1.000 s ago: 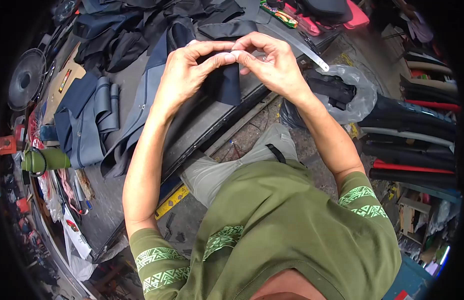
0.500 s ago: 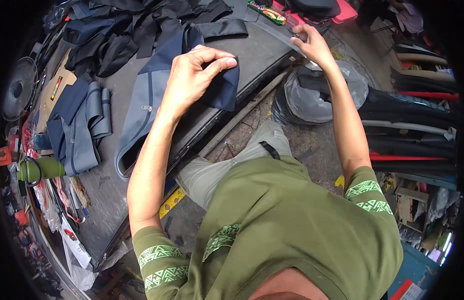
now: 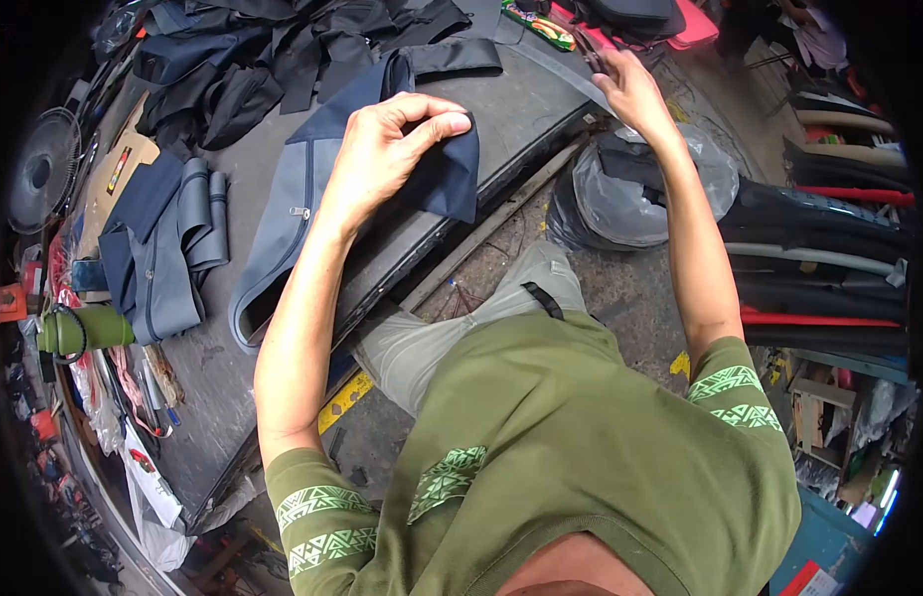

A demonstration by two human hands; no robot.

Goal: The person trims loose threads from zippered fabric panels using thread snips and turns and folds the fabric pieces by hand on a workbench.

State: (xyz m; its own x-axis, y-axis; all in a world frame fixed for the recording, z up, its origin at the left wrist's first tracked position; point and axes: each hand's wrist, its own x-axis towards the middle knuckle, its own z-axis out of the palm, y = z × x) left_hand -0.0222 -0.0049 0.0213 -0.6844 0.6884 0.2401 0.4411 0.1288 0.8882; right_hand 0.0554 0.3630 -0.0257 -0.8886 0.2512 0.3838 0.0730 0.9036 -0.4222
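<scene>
My left hand [image 3: 387, 154] is closed in a pinch on a grey and navy fabric piece [image 3: 295, 199] with a zipper, which lies along the table edge. Its navy end hangs past my fingertips over the edge. Away to the right, my right hand [image 3: 635, 94] is closed around a small dark tool [image 3: 591, 52] that looks like thread snips. The tool points toward the far end of the table, beside a long grey strip [image 3: 551, 68]. My fingers partly cover its handles.
Dark fabric pieces [image 3: 243, 99] heap at the table's far side. More zippered pieces [image 3: 163, 268] lie left, near a green bottle [image 3: 89, 333] and a fan [image 3: 44, 169]. A plastic-lined bin [image 3: 620, 209] stands below my right arm. Fabric stacks [image 3: 819, 283] are at right.
My right hand has shifted slightly right, and the snips-like tool now shows more clearly beyond the fingers. My left hand keeps its pinch on the fabric piece; the view has shifted a little.
</scene>
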